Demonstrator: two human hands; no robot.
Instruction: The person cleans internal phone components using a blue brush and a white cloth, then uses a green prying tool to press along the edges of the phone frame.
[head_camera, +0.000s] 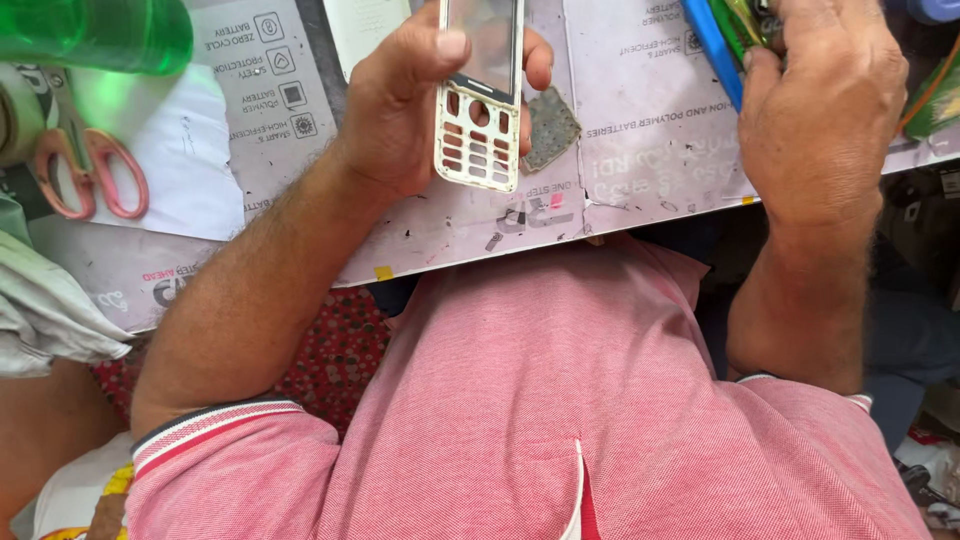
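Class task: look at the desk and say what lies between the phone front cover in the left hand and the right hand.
In the head view, a small grey speckled pad lies on the work mat between the cover and the right hand.

1. The phone front cover (478, 110) is cream-white, with a grey see-through screen pane and rows of empty key holes
2. The scissors (88, 172) have salmon-pink handles
3. The bottle (100, 32) is translucent bright green
4. The keypad mat (552, 128) is speckled grey
5. The polo shirt (560, 400) is pink-red in a fine weave, its sleeve cuff striped white, dark and red
6. The bench (650, 130) is covered in pale grey printed card
7. The tool handle (712, 45) is blue
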